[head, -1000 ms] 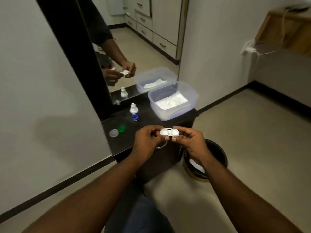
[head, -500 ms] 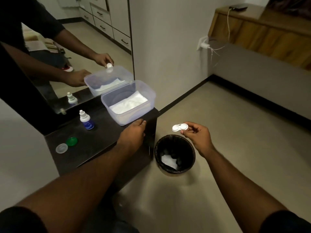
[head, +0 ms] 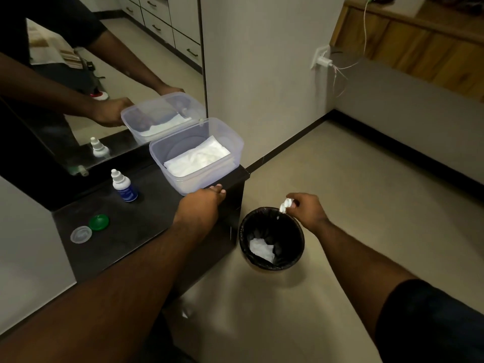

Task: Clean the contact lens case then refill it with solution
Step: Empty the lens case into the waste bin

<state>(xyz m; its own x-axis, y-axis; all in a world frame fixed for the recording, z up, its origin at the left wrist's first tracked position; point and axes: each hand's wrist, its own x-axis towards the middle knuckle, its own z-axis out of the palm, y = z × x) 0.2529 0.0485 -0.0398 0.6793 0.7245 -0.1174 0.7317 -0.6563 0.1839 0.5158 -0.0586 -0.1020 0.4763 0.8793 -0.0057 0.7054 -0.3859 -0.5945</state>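
My right hand point(head: 307, 209) pinches the white contact lens case point(head: 285, 204), tilted on edge right above the far rim of the black bin point(head: 295, 254); a small drop shows below the case. My left hand point(head: 201, 205) rests with fingers curled at the front of the clear plastic tub point(head: 230, 142) on the dark shelf point(head: 146, 218); whether it touches the tub I cannot tell. The solution bottle point(head: 122, 186), white with a blue label, stands upright on the shelf. A green cap point(head: 98, 222) and a clear cap point(head: 81, 234) lie at the shelf's left end.
White tissues point(head: 199, 159) lie in the tub. A crumpled tissue point(head: 262, 250) sits in the bin. A mirror point(head: 104, 74) stands behind the shelf. A charger with a cable point(head: 324, 62) hangs at the wall socket. A wooden cabinet point(head: 419, 40) is at upper right.
Both hands held the case over the shelf a second ago. My left hand let go and moved to the tub; my right hand carried the case over the bin and tipped it.
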